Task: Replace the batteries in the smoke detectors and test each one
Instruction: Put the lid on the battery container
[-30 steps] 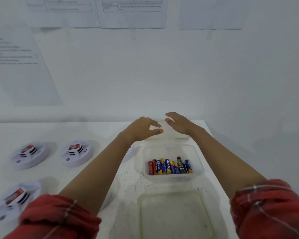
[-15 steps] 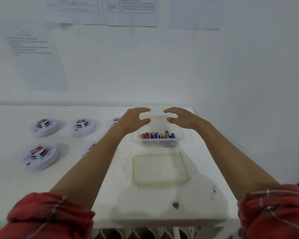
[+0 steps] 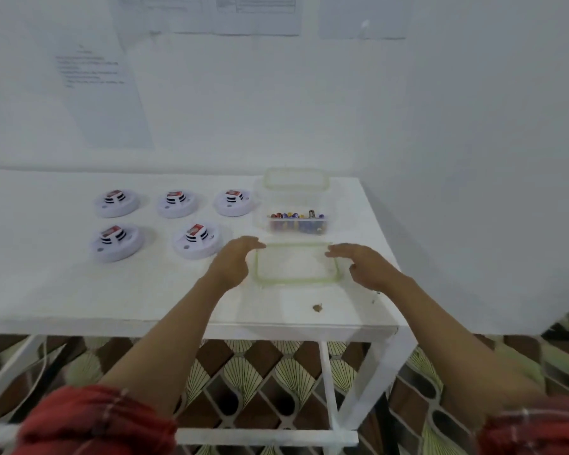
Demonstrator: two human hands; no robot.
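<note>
Surface (image 3: 79,290): white, five smoke detectors (image 3: 196,241) untouched.
Hands: left hand (image 3: 235,262), right hand (image 3: 363,264) withdrawn from battery tub (image 3: 296,221); fingers spread, empty.
Lid (image 3: 296,264): between them.
Stage: preparation.

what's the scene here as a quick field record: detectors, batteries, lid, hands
detectors: five round white smoke detectors, two rows, left part of white table
batteries: mixed red, blue and yellow batteries in clear plastic container, open
lid: clear green-rimmed lid flat on table, in front of container
left hand: open, empty, at lid's left edge
right hand: open, empty, at lid's right edge
</note>
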